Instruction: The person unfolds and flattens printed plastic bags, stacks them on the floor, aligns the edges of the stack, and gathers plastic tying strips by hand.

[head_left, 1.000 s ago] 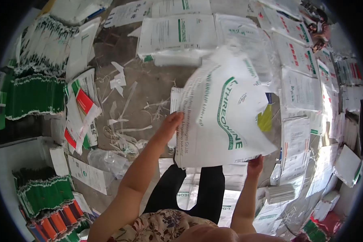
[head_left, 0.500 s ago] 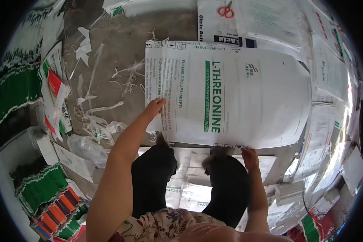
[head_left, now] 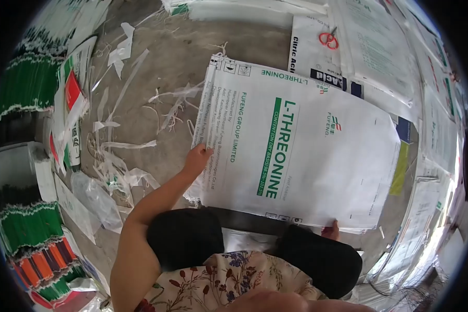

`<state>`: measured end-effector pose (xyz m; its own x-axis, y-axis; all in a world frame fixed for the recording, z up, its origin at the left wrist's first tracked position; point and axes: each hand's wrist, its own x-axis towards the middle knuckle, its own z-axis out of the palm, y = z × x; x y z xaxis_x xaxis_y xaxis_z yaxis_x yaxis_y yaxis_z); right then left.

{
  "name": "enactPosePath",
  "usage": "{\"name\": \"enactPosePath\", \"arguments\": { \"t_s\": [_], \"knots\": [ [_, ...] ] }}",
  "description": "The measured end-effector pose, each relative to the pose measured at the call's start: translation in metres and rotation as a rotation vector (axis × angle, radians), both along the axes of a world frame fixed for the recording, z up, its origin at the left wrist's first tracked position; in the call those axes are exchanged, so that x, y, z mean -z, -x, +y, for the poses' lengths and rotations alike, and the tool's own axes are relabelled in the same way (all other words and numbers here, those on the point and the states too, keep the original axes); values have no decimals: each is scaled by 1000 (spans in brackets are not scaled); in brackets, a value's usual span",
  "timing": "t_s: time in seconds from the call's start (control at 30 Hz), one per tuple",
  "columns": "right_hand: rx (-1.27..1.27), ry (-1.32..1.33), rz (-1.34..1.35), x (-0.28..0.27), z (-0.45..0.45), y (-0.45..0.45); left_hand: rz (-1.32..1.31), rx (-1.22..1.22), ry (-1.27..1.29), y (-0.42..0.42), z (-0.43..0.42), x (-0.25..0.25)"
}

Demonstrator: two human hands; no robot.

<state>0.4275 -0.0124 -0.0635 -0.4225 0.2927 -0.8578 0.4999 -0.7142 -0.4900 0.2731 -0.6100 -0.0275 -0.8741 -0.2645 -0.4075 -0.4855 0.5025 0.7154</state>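
Note:
A white printed sack marked L-THREONINE lies flat in front of my knees, turned at a slant. My left hand is closed on its left end, thumb on top and the other fingers mostly out of sight. At the near edge, towards the right corner, my right hand grips the sack with the thumb over the rim; its remaining fingers are hidden underneath. More layers show along the left and lower right edges, so several sacks may be stacked together.
Red-handled scissors rest on a Citric Acid sack at the back right. Plastic strips and loose threads litter the floor to the left. Bundled green sacks stand at far left, with a clear plastic bag nearer me.
The sack has rotated clockwise and come nearer my lap, its right end dropping. My right hand has moved down along with its near edge, while my left hand keeps its hold.

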Motion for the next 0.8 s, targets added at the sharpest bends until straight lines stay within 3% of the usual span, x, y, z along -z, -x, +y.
{"name": "enactPosePath", "arguments": {
  "t_s": [0.13,0.2,0.23,0.27,0.33,0.47,0.53,0.67,0.77,0.8],
  "knots": [
    [-10,-86,19,-7,-7,-1,87,-25,251,6,5,-25],
    [-282,53,13,6,2,-2,112,30,354,17,6,-33],
    [-151,-99,-21,-6,-16,5,94,80,463,17,6,-35],
    [-141,-106,-13,-9,-20,11,105,87,456,18,6,-35],
    [-153,-90,-85,-15,-23,12,210,167,677,22,7,-37],
    [-211,-76,-158,-24,-27,12,258,204,620,23,1,-22],
    [-353,-66,-142,-23,-26,11,447,158,687,22,4,-23],
    [-308,-16,-132,-28,-26,14,495,173,721,24,1,-24],
    [-199,4,-155,-31,-24,16,508,106,617,24,0,-19],
    [-182,-22,-136,-29,-23,13,422,39,452,25,0,-18]
  ]
}}
